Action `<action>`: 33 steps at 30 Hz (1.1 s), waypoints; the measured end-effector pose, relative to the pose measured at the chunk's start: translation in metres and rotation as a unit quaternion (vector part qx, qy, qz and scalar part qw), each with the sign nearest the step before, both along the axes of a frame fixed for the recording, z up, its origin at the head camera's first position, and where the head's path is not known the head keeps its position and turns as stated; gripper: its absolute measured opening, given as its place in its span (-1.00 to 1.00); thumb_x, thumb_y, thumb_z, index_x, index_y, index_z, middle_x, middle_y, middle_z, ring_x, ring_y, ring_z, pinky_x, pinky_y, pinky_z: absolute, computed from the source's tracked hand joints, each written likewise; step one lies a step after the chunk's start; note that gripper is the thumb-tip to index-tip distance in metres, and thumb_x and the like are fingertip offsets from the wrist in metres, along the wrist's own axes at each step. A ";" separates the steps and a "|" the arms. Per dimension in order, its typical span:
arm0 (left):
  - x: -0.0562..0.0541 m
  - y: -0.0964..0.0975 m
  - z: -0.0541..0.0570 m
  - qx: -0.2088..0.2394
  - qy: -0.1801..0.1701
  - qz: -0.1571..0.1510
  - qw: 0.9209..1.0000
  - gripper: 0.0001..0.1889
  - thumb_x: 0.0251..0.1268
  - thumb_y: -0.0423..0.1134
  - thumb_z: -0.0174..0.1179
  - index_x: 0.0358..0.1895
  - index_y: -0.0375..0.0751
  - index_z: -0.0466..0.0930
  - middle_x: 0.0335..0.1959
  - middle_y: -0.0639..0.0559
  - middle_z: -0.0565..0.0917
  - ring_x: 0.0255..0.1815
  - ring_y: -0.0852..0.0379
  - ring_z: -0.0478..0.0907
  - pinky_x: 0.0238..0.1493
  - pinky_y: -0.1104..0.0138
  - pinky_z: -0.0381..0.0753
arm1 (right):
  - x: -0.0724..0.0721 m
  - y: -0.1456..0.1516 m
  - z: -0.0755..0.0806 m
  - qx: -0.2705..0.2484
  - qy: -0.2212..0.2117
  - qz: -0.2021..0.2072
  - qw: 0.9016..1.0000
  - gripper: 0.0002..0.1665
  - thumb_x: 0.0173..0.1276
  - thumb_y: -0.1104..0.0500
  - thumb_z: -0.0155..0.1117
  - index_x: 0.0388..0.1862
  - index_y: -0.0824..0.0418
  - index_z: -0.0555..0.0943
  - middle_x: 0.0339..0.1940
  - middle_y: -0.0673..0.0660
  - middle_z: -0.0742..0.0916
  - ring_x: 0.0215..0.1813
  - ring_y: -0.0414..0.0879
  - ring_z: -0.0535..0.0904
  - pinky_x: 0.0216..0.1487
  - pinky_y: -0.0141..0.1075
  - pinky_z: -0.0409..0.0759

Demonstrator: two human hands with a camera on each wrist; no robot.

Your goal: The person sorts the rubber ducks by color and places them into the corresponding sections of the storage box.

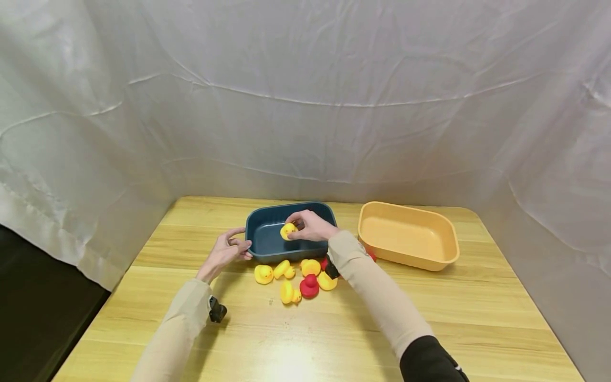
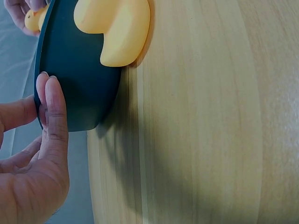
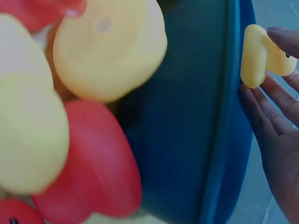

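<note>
In the head view my right hand [image 1: 312, 225] pinches a yellow rubber duck [image 1: 288, 231] over the dark blue bin [image 1: 260, 257]. The right wrist view shows that duck [image 3: 254, 56] between thumb and fingers, past the bin's rim. My left hand [image 1: 226, 251] grips the bin's left end; in the left wrist view its fingers [image 2: 56, 107] lie against the bin's wall at the rim. Several yellow ducks [image 1: 263, 274] and a red duck [image 1: 309, 286] lie on the table in front of the bin. More red shows partly hidden behind my right wrist.
A light orange bin [image 1: 408, 260] stands to the right of the blue one, with a bit of red by its near left corner. The wooden table [image 1: 477, 318] backs onto a pale cloth curtain [image 1: 305, 132].
</note>
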State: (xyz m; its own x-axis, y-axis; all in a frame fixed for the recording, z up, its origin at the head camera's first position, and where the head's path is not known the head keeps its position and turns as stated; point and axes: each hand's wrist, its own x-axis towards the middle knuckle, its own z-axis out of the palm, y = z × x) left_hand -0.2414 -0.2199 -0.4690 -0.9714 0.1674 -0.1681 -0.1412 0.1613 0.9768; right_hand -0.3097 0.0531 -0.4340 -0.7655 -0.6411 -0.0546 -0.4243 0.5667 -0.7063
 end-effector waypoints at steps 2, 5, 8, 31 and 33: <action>0.000 0.000 0.000 0.000 0.000 0.000 1.000 -0.34 0.46 -0.40 0.13 0.52 -0.47 0.08 -0.43 0.08 0.65 -0.49 0.28 0.69 -0.15 0.24 0.81 | 0.000 -0.004 -0.002 0.000 -0.007 -0.002 1.000 -0.60 0.36 0.20 0.39 0.15 0.29 0.61 0.10 0.22 0.71 0.07 0.05 0.67 0.21 -0.23 0.70; 0.000 0.000 0.001 -0.002 -0.002 0.003 1.000 -0.34 0.46 -0.40 0.13 0.53 -0.46 0.08 -0.44 0.10 0.64 -0.49 0.29 0.68 -0.15 0.26 0.81 | 0.001 -0.009 -0.005 -0.002 -0.016 -0.001 1.000 -0.60 0.37 0.19 0.39 0.14 0.28 0.62 0.10 0.22 0.72 0.07 0.04 0.68 0.19 -0.25 0.70; 0.000 0.001 0.001 0.000 -0.006 0.008 1.000 -0.34 0.46 -0.42 0.13 0.53 -0.44 0.09 -0.45 0.10 0.64 -0.50 0.28 0.68 -0.17 0.27 0.81 | 0.002 -0.013 -0.007 -0.007 -0.022 0.003 1.000 -0.61 0.36 0.20 0.40 0.13 0.30 0.62 0.08 0.23 0.73 0.05 0.04 0.69 0.17 -0.26 0.71; -0.002 0.003 0.001 -0.001 -0.004 0.006 1.000 -0.36 0.46 -0.45 0.10 0.52 -0.49 0.09 -0.40 -0.03 0.69 -0.51 0.26 0.69 -0.20 0.28 0.81 | 0.007 -0.035 -0.018 0.001 -0.021 0.020 1.000 -0.63 0.36 0.16 0.40 0.09 0.28 0.65 0.04 0.20 0.74 0.08 0.03 0.68 0.18 -0.25 0.69; -0.002 0.003 0.002 0.004 -0.005 0.003 1.000 -0.36 0.46 -0.46 0.08 0.52 -0.50 0.07 -0.42 0.00 0.67 -0.50 0.26 0.68 -0.21 0.29 0.80 | 0.007 -0.035 -0.018 0.002 -0.022 0.019 1.000 -0.56 0.37 0.13 0.40 0.16 0.29 0.62 0.14 0.22 0.72 0.20 0.07 0.65 0.26 -0.19 0.66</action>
